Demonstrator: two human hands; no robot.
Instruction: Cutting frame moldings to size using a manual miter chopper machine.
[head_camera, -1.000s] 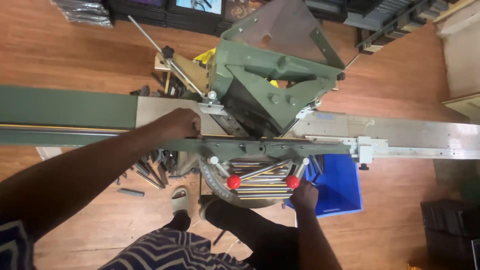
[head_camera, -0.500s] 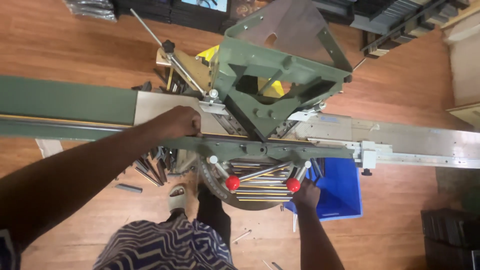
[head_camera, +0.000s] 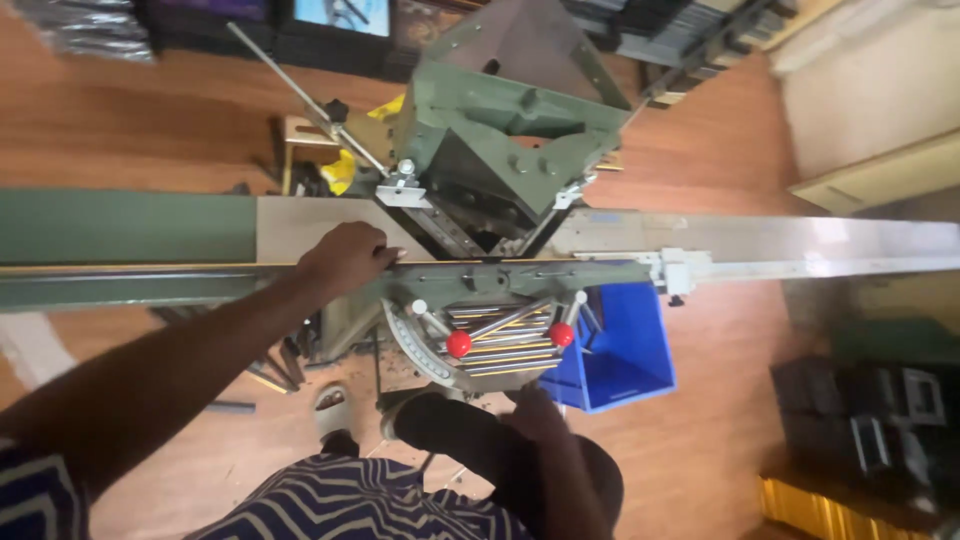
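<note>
A green mitre cutting machine (head_camera: 500, 130) stands on a long bed, seen from above. My left hand (head_camera: 345, 258) lies on a long thin strip (head_camera: 150, 268) that runs along the green rail (head_camera: 120, 228). Its fingers curl over the strip just left of the cutting head. My right hand (head_camera: 535, 410) rests flat on my raised knee in dark trousers (head_camera: 450, 430). It holds nothing. Two red-knobbed levers (head_camera: 459, 343) stick out of the curved angle plate just above that hand. A silver measuring arm (head_camera: 800, 245) extends to the right.
A blue plastic bin (head_camera: 625, 350) sits on the wooden floor under the right side of the machine. Metal offcuts (head_camera: 275, 365) lie on the floor to the left. Dark boxes (head_camera: 860, 400) stand at the right, and a pale cabinet (head_camera: 880, 90) at the upper right.
My right hand has left the spot beside the right red knob and dropped down-left onto my knee, which has come up. My left hand stays on the strip.
</note>
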